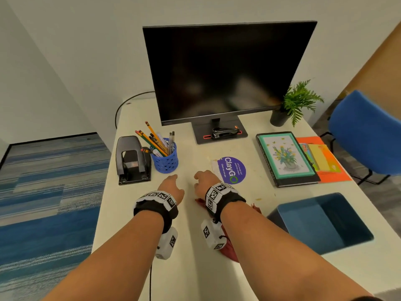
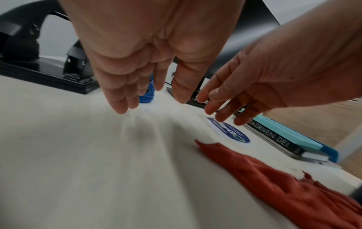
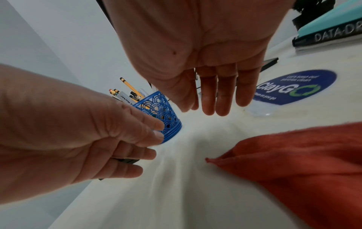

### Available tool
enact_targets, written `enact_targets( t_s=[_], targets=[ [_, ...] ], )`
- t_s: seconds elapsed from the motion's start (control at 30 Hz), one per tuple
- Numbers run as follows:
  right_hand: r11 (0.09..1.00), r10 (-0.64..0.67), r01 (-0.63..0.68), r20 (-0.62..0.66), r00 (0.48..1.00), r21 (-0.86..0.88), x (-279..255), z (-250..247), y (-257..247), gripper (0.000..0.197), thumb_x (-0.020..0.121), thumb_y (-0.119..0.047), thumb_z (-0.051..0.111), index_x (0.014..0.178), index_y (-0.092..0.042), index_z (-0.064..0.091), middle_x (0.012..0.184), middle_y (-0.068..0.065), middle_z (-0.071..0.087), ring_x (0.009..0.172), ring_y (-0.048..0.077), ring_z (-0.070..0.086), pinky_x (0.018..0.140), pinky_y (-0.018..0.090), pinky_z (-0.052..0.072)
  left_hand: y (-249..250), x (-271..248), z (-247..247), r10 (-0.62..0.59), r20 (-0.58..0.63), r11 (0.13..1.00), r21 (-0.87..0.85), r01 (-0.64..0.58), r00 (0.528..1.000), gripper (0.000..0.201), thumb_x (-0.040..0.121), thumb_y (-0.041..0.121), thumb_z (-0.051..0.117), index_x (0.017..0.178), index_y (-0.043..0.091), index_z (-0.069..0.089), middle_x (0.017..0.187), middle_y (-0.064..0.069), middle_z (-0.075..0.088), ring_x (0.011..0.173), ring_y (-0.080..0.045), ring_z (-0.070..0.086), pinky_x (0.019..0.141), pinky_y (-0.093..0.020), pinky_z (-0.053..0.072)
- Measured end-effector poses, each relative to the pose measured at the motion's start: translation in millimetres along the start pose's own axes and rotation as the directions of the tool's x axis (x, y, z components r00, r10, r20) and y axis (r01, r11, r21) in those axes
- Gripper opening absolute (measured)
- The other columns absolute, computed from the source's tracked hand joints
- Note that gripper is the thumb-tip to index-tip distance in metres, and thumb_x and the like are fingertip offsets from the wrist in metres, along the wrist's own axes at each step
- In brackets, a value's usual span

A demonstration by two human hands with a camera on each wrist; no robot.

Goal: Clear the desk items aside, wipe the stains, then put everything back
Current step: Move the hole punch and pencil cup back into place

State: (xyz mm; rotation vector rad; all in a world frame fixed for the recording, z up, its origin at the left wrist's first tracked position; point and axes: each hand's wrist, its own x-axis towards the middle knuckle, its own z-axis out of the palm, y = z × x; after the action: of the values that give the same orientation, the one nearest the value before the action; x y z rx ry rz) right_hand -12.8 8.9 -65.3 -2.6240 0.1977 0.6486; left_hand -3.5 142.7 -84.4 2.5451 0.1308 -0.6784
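Note:
Both hands hover over the white desk [image 1: 191,268], fingers relaxed and holding nothing. My left hand [image 1: 171,183] is just short of the blue pencil cup [image 1: 166,159], which is full of pencils and pens. My right hand [image 1: 202,178] is beside the purple round ClayGo sticker [image 1: 233,170]. A rust-red cloth [image 1: 230,250] lies flat on the desk under my right wrist; it shows clearly in the left wrist view [image 2: 284,182] and the right wrist view [image 3: 303,162]. A black hole punch [image 1: 132,159] stands left of the cup.
A dark monitor [image 1: 225,70] stands at the back with a black stapler [image 1: 225,132] on its base. A potted fern [image 1: 290,107], a stack of books [image 1: 286,158] and an orange folder [image 1: 325,161] sit at the right. A blue bin [image 1: 321,222] and blue chair [image 1: 366,131] flank the desk.

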Motion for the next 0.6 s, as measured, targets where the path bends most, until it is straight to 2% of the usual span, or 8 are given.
enact_targets(
  t_s=[0.17, 0.23, 0.3, 0.33, 0.4, 0.47, 0.53, 0.6],
  targets=[
    [0.994, 0.068, -0.065, 0.027, 0.997, -0.091, -17, -2, 14, 0.035, 0.086, -0.03, 0.057, 0.117, -0.013, 0.058, 0.12, 0.01, 0.06, 0.104, 0.029, 0.061, 0.089, 0.038, 0.053, 0, -4, 20, 0.066, 0.043, 0.996, 0.049, -0.068, 0.997, 0.062, 0.093, 0.016, 0.054, 0.149, 0.016, 0.028, 0.158, -0.005, 0.021, 0.145, -0.019, 0.023, 0.116, -0.028, 0.022],
    [0.986, 0.086, -0.074, 0.073, 0.994, -0.147, -26, -2, 19, 0.043, 0.084, -0.042, 0.06, 0.117, -0.014, 0.058, 0.118, 0.011, 0.061, 0.104, 0.031, 0.061, 0.089, 0.039, 0.053, 0, -6, 28, 0.063, 0.068, 0.996, 0.061, -0.067, 0.996, 0.062, 0.093, 0.015, 0.054, 0.149, 0.017, 0.029, 0.158, -0.005, 0.02, 0.145, -0.02, 0.024, 0.116, -0.028, 0.022],
    [0.979, 0.086, -0.062, 0.121, 0.989, -0.193, -35, -1, 25, 0.055, 0.082, -0.06, 0.054, 0.114, -0.016, 0.059, 0.115, 0.013, 0.063, 0.1, 0.033, 0.062, 0.086, 0.038, 0.052, 1, -8, 35, 0.05, 0.086, 0.995, 0.081, -0.057, 0.995, 0.062, 0.093, 0.018, 0.054, 0.149, 0.018, 0.028, 0.158, -0.004, 0.019, 0.145, -0.02, 0.024, 0.117, -0.029, 0.022],
    [0.976, 0.077, -0.045, 0.142, 0.987, -0.214, -41, -2, 29, 0.057, 0.081, -0.064, 0.051, 0.114, -0.018, 0.059, 0.115, 0.013, 0.063, 0.099, 0.033, 0.063, 0.085, 0.038, 0.051, 2, -11, 39, 0.039, 0.088, 0.995, 0.09, -0.047, 0.995, 0.062, 0.092, 0.02, 0.054, 0.149, 0.019, 0.029, 0.159, -0.003, 0.018, 0.145, -0.02, 0.024, 0.118, -0.03, 0.022],
    [0.967, 0.042, 0.007, 0.185, 0.982, -0.257, -55, -7, 37, 0.05, 0.083, -0.054, 0.052, 0.127, -0.03, 0.053, 0.125, 0.012, 0.058, 0.107, 0.033, 0.059, 0.089, 0.038, 0.048, 4, -15, 45, 0.016, 0.094, 0.994, 0.105, -0.026, 0.995, 0.061, 0.092, 0.021, 0.052, 0.149, 0.02, 0.029, 0.159, -0.002, 0.017, 0.145, -0.02, 0.023, 0.118, -0.032, 0.022],
    [0.964, 0.007, 0.064, 0.266, 0.964, -0.258, -75, -18, 48, 0.06, 0.087, -0.037, 0.057, 0.142, -0.042, 0.034, 0.14, 0.01, 0.041, 0.123, 0.033, 0.048, 0.098, 0.038, 0.041, 9, -21, 52, -0.001, 0.092, 0.993, 0.114, -0.01, 0.996, 0.06, 0.092, 0.02, 0.049, 0.148, 0.02, 0.029, 0.159, -0.003, 0.017, 0.145, -0.021, 0.023, 0.118, -0.033, 0.023],
    [0.947, 0.025, 0.075, 0.305, 0.952, -0.313, -90, -17, 60, 0.065, 0.09, -0.031, 0.057, 0.147, -0.032, 0.025, 0.151, 0.01, 0.024, 0.134, 0.035, 0.034, 0.107, 0.042, 0.032, 15, -27, 60, -0.005, 0.074, 0.992, 0.129, -0.004, 0.997, 0.058, 0.091, 0.02, 0.048, 0.147, 0.02, 0.031, 0.157, -0.004, 0.021, 0.143, -0.023, 0.027, 0.117, -0.033, 0.025],
    [0.924, 0.029, 0.076, 0.267, 0.963, -0.376, -95, -4, 72, 0.064, 0.086, -0.033, 0.058, 0.142, -0.024, 0.028, 0.148, 0.015, 0.024, 0.133, 0.041, 0.03, 0.105, 0.05, 0.032, 23, -33, 68, 0.0, 0.038, 0.99, 0.138, -0.005, 0.999, 0.053, 0.09, 0.02, 0.048, 0.142, 0.018, 0.039, 0.152, -0.007, 0.03, 0.138, -0.027, 0.035, 0.113, -0.035, 0.031]
  ],
)
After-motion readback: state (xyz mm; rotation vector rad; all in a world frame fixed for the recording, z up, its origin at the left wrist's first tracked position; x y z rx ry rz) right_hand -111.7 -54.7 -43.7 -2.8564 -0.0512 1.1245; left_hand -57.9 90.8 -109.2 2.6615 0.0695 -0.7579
